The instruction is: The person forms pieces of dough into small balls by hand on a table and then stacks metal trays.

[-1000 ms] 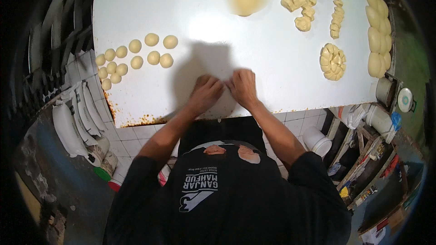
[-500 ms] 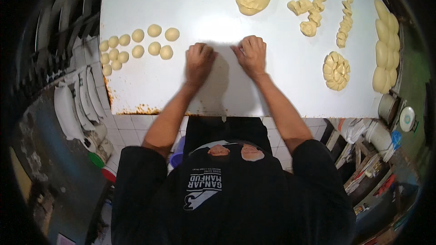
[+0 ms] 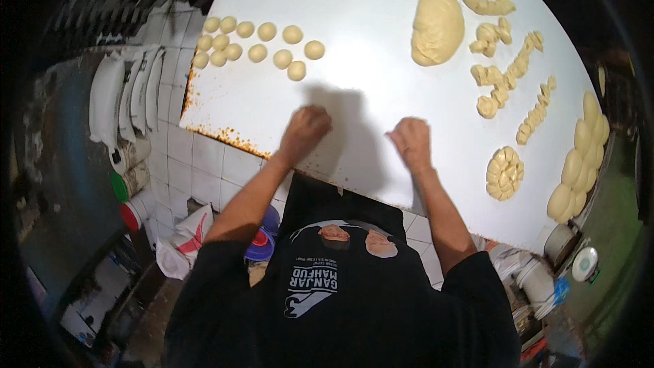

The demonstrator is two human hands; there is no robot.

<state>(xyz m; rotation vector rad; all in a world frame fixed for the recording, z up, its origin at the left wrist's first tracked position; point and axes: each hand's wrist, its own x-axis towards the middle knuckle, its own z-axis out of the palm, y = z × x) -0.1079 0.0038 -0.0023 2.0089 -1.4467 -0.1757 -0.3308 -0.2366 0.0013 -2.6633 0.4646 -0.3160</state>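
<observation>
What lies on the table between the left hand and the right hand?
Nothing: in the head view the stretch of white table between the left hand and the right hand is bare, only shadowed.

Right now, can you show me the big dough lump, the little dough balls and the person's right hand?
big dough lump (image 3: pixel 437 27), head view, its middle.
little dough balls (image 3: pixel 283 58), head view, one ball's top.
right hand (image 3: pixel 410 142), head view, its back.

The tabletop (image 3: pixel 381 61) is smooth, white painted metal with rust along its edge, and the dough balls (image 3: pixel 259 44) look matt and soft.
</observation>
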